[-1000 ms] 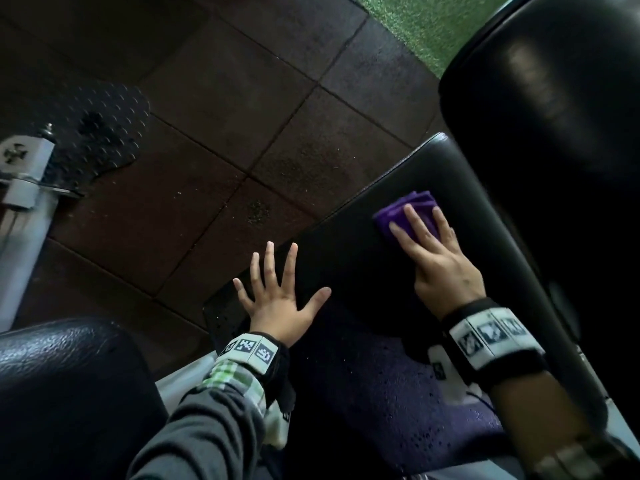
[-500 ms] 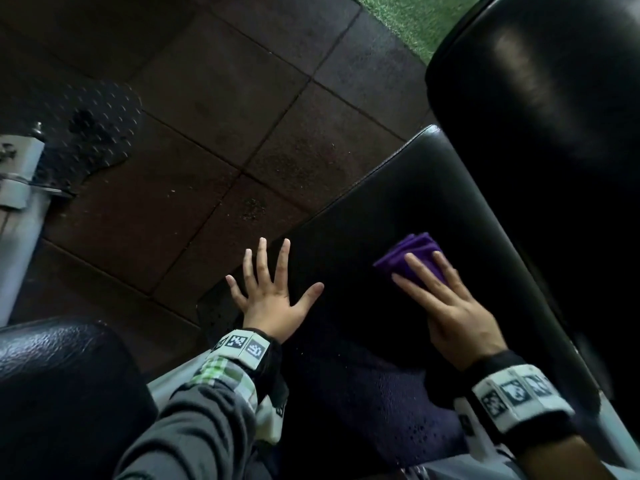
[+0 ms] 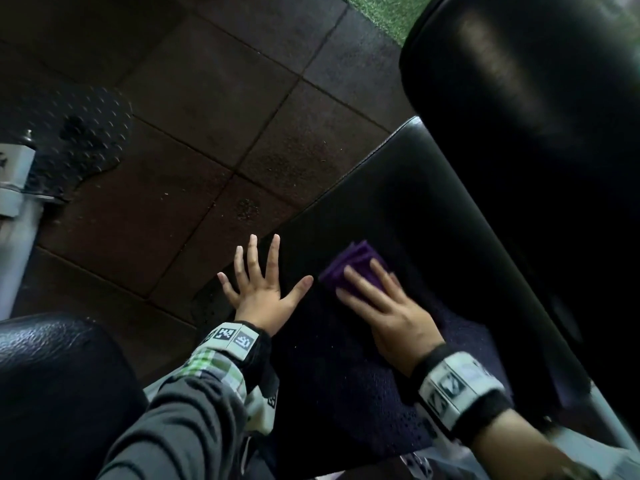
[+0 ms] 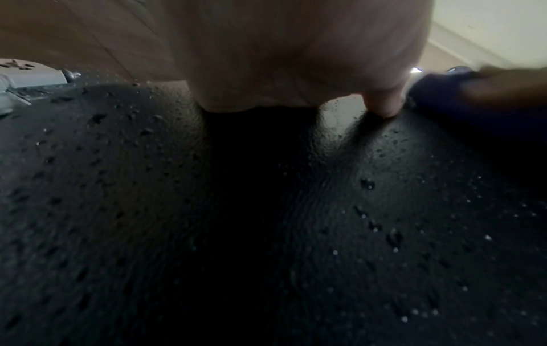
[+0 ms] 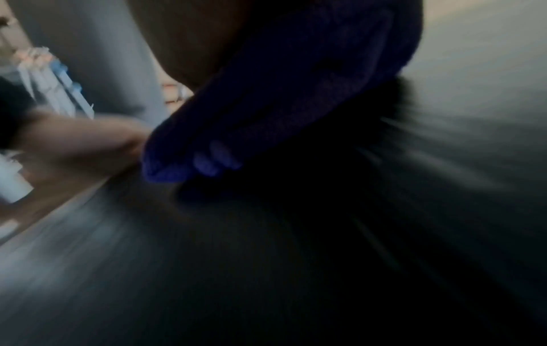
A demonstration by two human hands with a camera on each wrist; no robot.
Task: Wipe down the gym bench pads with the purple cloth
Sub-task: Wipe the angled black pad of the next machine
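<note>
A black bench pad slants across the head view, beaded with droplets near me. My right hand lies flat with straight fingers on the folded purple cloth, pressing it onto the pad. My left hand rests beside it, fingers spread flat on the pad's left edge. In the left wrist view the wet pad fills the frame and the cloth shows at the right. The right wrist view is blurred; the cloth sits under my palm.
A second black pad rises at the right, close above the wiped one. Another black cushion sits at the lower left. Dark rubber floor tiles lie beyond, with a grey metal frame at the left and green turf at the top.
My right hand has slid the purple cloth down the pad toward me and toward my left hand. The left hand stays spread on the pad edge.
</note>
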